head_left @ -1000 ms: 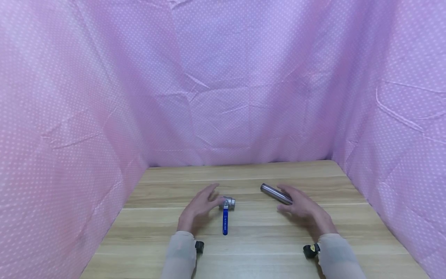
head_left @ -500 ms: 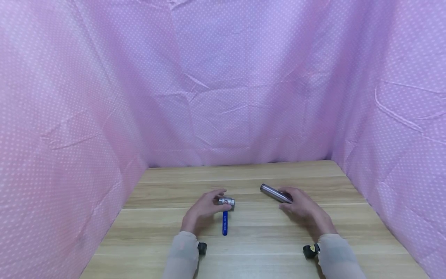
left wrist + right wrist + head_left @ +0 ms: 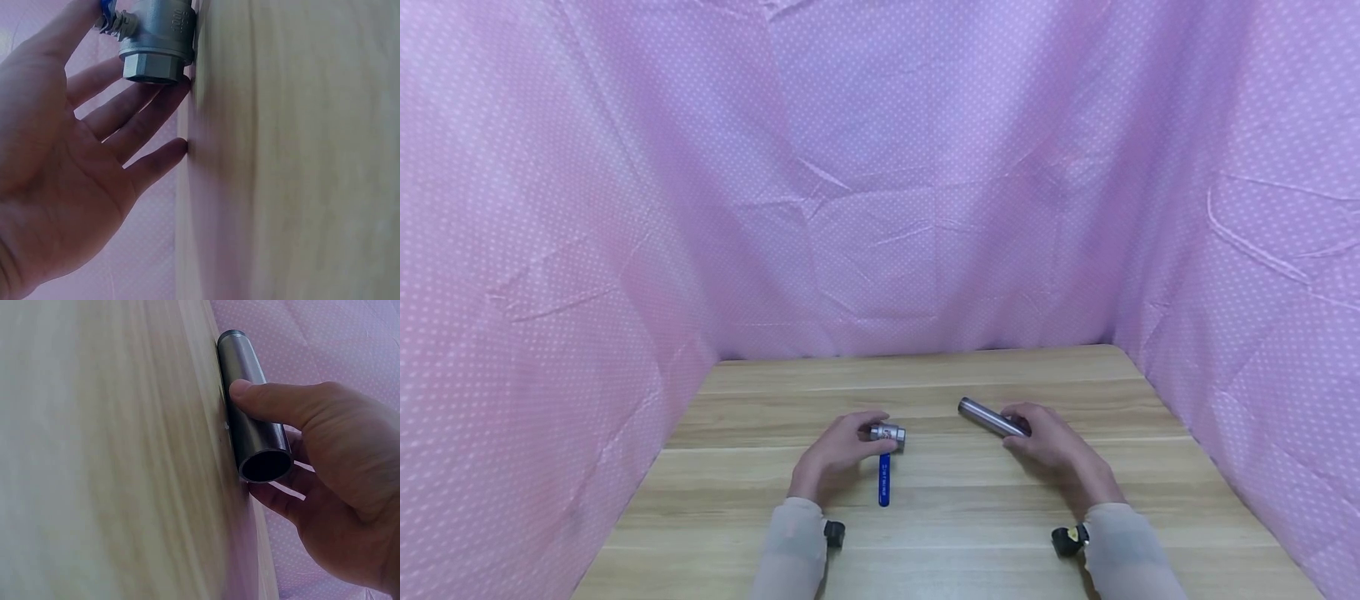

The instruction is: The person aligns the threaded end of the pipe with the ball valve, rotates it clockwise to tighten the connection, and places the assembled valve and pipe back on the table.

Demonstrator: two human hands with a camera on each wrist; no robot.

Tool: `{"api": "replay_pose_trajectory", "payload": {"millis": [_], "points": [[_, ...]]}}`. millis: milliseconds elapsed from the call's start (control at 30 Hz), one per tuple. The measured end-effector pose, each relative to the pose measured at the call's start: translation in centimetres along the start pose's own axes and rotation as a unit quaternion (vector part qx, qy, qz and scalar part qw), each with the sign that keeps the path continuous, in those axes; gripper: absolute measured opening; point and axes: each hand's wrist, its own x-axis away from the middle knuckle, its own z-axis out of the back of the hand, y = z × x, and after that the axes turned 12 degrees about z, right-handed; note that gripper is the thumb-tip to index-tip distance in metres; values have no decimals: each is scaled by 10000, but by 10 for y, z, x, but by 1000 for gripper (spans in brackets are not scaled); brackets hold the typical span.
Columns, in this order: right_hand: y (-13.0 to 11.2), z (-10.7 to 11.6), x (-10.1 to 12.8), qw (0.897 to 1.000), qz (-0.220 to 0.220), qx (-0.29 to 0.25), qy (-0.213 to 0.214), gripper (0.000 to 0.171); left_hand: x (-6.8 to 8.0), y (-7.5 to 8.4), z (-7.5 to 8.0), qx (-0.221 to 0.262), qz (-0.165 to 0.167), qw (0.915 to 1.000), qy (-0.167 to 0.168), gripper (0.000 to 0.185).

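The left hand pinches the ball valve with its blue lever at mid worktop. At its 3 o'clock, the right hand clasps the steel pipe.

A wooden table with pale plank grain is carrying two things. A steel ball valve with a blue lever handle is lying near the middle. A grey threaded steel pipe is lying slantwise to its right, well apart.
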Motion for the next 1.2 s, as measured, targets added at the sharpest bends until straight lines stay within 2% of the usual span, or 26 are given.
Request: {"api": "replay_pose_trajectory", "payload": {"millis": [233,533,800,1000,1200], "points": [[0,-1,-1,10000,31,60,-10,36,0,-2,2,93,-127,9998,-79,68],[1,-4,-4,9991,320,269,68,28,-4,-3,-3,190,-164,9997,-59,70],[-3,-3,-3,9992,139,307,216,28,-6,0,-5,414,-64,9990,122,68],[-4,-1,-1,9996,-137,-81,232,30,-7,1,-5,687,69,9974,193,68],[-5,2,-1,9972,-216,-619,360,29,-6,2,-4,636,-86,9973,353,63]]}}
